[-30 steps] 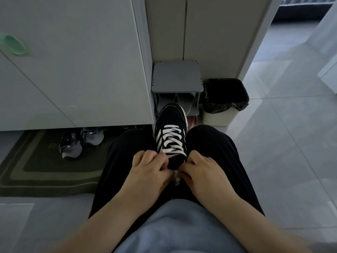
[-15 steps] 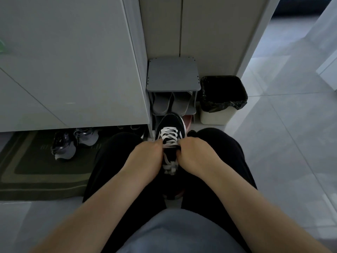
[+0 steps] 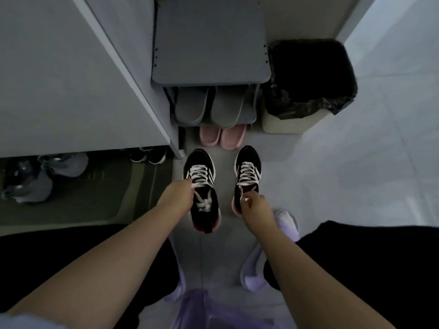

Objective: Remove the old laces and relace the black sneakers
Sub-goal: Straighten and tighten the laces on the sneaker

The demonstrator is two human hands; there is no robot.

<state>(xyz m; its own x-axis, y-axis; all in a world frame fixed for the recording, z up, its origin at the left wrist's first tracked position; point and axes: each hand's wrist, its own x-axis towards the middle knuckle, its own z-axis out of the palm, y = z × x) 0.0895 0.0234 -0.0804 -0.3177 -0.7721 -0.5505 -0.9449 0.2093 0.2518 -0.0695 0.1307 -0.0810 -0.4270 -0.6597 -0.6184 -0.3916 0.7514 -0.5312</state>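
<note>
Two black sneakers with white laces stand side by side on the grey floor, toes pointing away from me. My left hand point(image 3: 177, 195) grips the left sneaker point(image 3: 202, 186) at its collar, fingers closed over the rim next to the lace ends. My right hand point(image 3: 255, 205) holds the right sneaker point(image 3: 247, 173) at its heel collar, fingers pinched near a white lace end. White laces point(image 3: 247, 173) cross the eyelets on both shoes; loose ends lie inside the left shoe's opening.
A grey shoe rack point(image 3: 210, 43) with grey slippers point(image 3: 209, 105) and pink slippers point(image 3: 222, 137) stands just beyond the sneakers. A bin with a black bag point(image 3: 308, 79) is at right. A cabinet point(image 3: 71, 79), a dark mat point(image 3: 95, 193) and other shoes point(image 3: 31, 179) are at left.
Earlier one sneaker sat between my legs with both hands on its laces. Now both sneakers stand on the floor ahead, one hand on each, and my view has tilted down.
</note>
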